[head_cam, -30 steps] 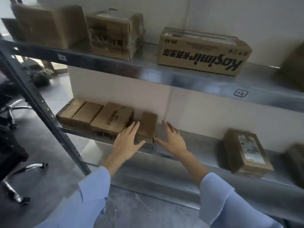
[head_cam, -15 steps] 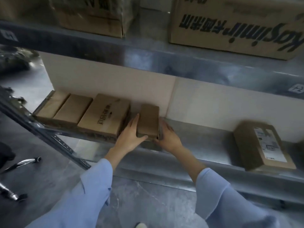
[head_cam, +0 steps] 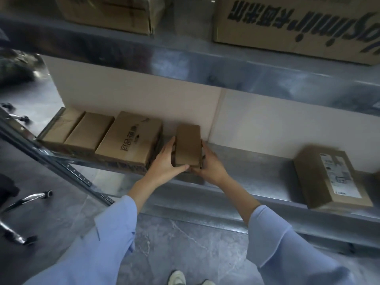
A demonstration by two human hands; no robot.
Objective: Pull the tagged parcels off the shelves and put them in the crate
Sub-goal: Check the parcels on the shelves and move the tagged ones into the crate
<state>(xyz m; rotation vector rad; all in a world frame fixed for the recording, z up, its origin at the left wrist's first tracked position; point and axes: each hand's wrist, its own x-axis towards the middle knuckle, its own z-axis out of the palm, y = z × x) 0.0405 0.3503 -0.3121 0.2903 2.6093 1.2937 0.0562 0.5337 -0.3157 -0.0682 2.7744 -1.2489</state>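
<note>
Two grips, left grip (head_cam: 164, 163) and right grip (head_cam: 210, 168), clasp the small parcel (head_cam: 188, 145) on the lower shelf (head_cam: 257, 171).

Left grip (head_cam: 164, 161) and right grip (head_cam: 211, 167) reach forward side by side, clasping, palms turned inward.

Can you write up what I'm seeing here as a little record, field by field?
Held: small box
Left hand: grips its left side
Right hand: grips its right side
Where: lower shelf, right of printed box
Far right: labelled box, untouched
Crate: not in view
</note>
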